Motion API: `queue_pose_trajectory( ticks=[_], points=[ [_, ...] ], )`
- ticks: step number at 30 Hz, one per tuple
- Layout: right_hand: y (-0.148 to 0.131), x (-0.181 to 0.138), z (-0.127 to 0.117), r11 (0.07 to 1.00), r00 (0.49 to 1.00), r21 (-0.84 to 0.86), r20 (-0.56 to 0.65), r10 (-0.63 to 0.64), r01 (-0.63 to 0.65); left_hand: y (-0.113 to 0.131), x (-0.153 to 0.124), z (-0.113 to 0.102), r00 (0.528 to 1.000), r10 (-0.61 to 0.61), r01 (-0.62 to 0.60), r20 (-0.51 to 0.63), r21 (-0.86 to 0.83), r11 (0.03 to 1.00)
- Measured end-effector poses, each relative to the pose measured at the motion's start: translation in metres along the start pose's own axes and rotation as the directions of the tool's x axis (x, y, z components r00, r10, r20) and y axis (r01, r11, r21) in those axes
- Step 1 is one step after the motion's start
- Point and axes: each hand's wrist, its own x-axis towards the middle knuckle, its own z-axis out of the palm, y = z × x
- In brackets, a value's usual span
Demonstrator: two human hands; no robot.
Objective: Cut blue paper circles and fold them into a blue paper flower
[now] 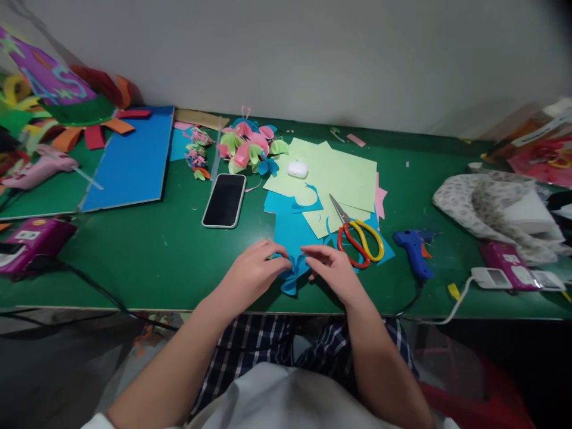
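Note:
A small blue paper flower (290, 285) with curled petals sits between my hands near the table's front edge. My left hand (255, 269) pinches its left petal between thumb and fingers. On the other side, the bent fingers of my right hand (334, 271) close on the right petal. Blue paper (287, 231) lies just beyond the flower. Close to my right hand, scissors (346, 229) with one red and one yellow handle rest on paper scraps, blades pointing away. Pale green sheets (344, 173) are spread behind them.
A phone (224, 201) and a bunch of paper flowers (250, 146) lie left of the sheets, on which a white earbud case (297, 169) rests. A blue glue gun (416, 253) lies right, near purple power boxes (504, 265). A blue board (129, 161) lies left; cords cross the front edge.

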Motion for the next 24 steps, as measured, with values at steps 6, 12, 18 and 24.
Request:
queue_pose_trajectory(
  ticks=[6, 12, 18, 24],
  points=[
    [0.002, 0.001, 0.001, 0.998, 0.988, 0.031, -0.151, -0.043, 0.048, 0.003, -0.005, 0.014, 0.927, -0.293, 0.257, -0.234, -0.174, 0.951],
    [0.006, 0.003, 0.003, 0.989, 0.929, -0.031, -0.341, -0.147, 0.145, 0.014, -0.014, 0.035, 0.814, -0.559, 0.446, -0.159, -0.444, 0.777],
    [0.003, 0.001, 0.011, 0.943, 0.842, -0.22, -0.432, -0.323, 0.249, 0.022, 0.0, 0.046, 0.691, -0.703, 0.534, -0.168, -0.536, 0.654],
    [0.003, -0.003, 0.018, 0.838, 0.736, -0.407, -0.426, -0.526, 0.363, 0.033, 0.01, 0.048, 0.622, -0.767, 0.545, -0.16, -0.614, 0.57]
  ],
)
